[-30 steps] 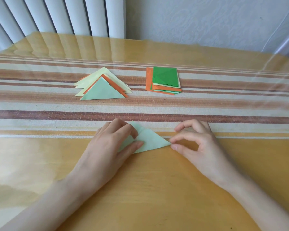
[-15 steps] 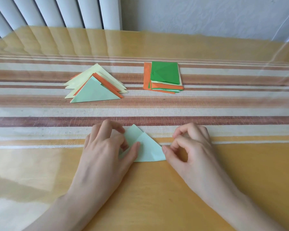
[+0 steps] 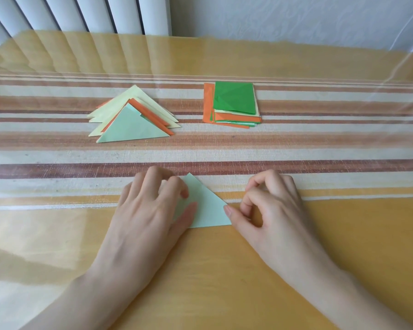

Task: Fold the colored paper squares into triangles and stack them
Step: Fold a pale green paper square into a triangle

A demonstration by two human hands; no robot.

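Wooden table [image 3: 224, 282], glossy, with a striped runner [image 3: 320, 148] laid across its middle and white vertical slats [image 3: 81, 13] behind the far edge.

**Work piece.** One pale green triangle [image 3: 206, 208] lies flat at the near edge of the runner, between the two hands, apex pointing away from the person.

**Hands.**
- Left hand [image 3: 141, 222]: covers the left part of the triangle. The fingers are bent, with their tips and the flat thumb pressing the paper down. No pinch is visible.
- Right hand [image 3: 272, 210]: fingers curled in toward the palm, enclosing nothing. The thumb tip touches the right corner of the triangle.

**Progress.**
- Done: a fanned pile of folded triangles [image 3: 131, 127], cream, orange and pale green, sits on the runner at far left.
- In hand: the current sheet appears fully folded. The likely step is final creasing, then transfer to the pile.
- Left: a pile of unfolded squares [image 3: 234, 101], dark green on top with orange and pale sheets beneath, sits at far right. An exact count cannot be read, but several sheets show. The task is judged roughly half complete.
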